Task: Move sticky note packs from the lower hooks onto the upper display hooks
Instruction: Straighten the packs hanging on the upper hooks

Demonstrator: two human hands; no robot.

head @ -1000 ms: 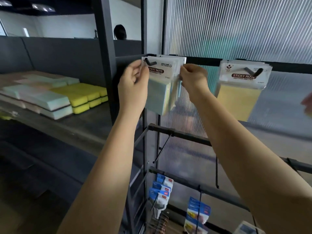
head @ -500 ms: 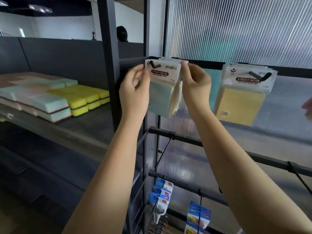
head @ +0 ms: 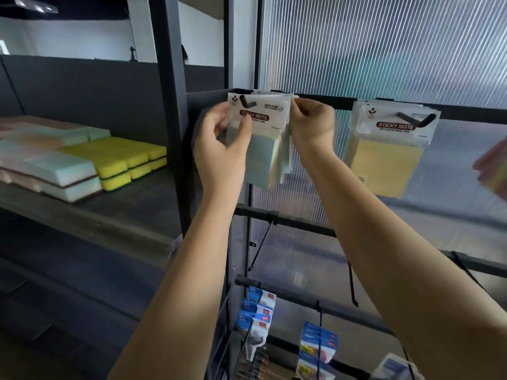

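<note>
A pale blue sticky note pack (head: 260, 149) hangs on the upper left hook (head: 247, 101), with more packs behind it. My left hand (head: 222, 149) pinches the pack's left edge, thumb across its header card. My right hand (head: 311, 124) pinches the right edge of the same bunch. A yellow sticky note pack (head: 386, 160) hangs on the upper right hook (head: 414, 119). Two bare lower hooks (head: 263, 242) (head: 352, 286) stick out from the middle rail.
A dark upright post (head: 170, 111) stands just left of my hands. Stacked sponges (head: 120, 160) lie on the shelf at left. Blue carded items (head: 258, 311) hang on the bottom rail. Pink and yellow pads (head: 493, 165) show at the right edge.
My left thumb has slid across the front of the blue pack's header and my right hand has curled tighter at its right edge. The pack stays on the upper hook.
</note>
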